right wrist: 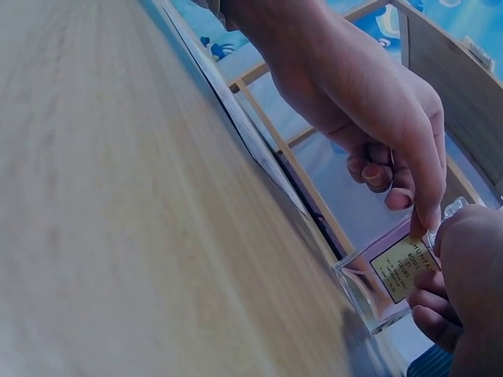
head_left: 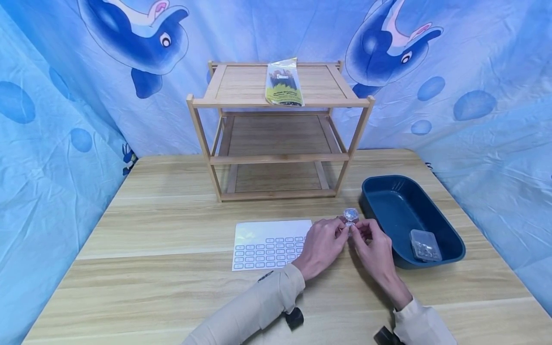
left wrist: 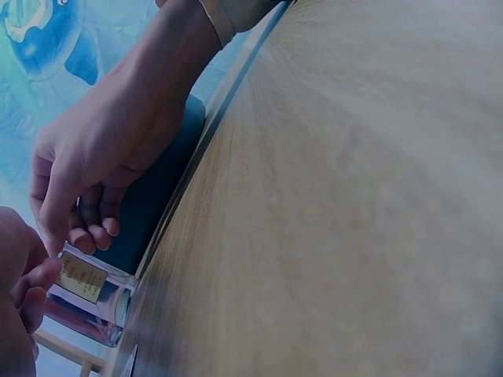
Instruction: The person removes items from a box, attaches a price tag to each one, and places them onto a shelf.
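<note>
A clear glass perfume bottle (right wrist: 377, 271) with pinkish liquid and a pale yellow label stands upright near the dark teal bin. Its clear round cap (head_left: 350, 214) shows above the fingertips in the head view. My left hand (head_left: 321, 245) and my right hand (head_left: 376, 248) meet at the upper part of the bottle. Between their thumbs and index fingers they pinch a small white label (head_left: 350, 224). The right hand's other fingers (left wrist: 100, 236) are loosely bent beside the bottle. Fingers hide the bottle's neck in both wrist views.
A white sheet of outlined label boxes (head_left: 269, 247) lies left of the hands, partly under the left hand. The dark teal bin (head_left: 390, 184) at right holds a clear plastic case (head_left: 424, 245). Behind stands a wooden shelf rack (head_left: 278, 157) with a brush packet (head_left: 282, 88) on top.
</note>
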`<act>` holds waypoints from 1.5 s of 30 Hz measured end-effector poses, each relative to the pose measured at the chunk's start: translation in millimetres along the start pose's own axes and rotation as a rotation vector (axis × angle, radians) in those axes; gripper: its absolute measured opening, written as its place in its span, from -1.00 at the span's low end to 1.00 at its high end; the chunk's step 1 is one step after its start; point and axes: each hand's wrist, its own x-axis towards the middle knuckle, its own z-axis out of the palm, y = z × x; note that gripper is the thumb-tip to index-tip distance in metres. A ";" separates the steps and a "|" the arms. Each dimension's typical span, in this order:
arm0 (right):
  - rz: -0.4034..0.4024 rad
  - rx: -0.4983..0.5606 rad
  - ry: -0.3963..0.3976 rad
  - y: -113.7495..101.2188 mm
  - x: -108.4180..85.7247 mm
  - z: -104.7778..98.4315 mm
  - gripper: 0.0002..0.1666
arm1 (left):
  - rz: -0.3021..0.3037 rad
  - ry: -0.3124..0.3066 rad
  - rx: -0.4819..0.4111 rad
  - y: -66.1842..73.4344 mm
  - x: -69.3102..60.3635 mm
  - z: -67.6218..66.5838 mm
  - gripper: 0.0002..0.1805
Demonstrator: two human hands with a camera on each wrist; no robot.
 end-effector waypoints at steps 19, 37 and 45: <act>0.020 0.007 0.000 0.5 -2.2 1.7 -0.58 | -0.018 -0.035 -0.016 1.6 1.9 -1.2 -0.87; 0.030 0.009 -0.023 1.5 -1.1 1.1 -0.56 | -0.067 -0.117 -0.030 1.3 6.5 -4.9 -0.83; 0.033 0.032 -0.022 1.0 -1.4 0.9 -0.54 | -0.084 -0.113 -0.028 -1.9 6.7 -14.1 -0.86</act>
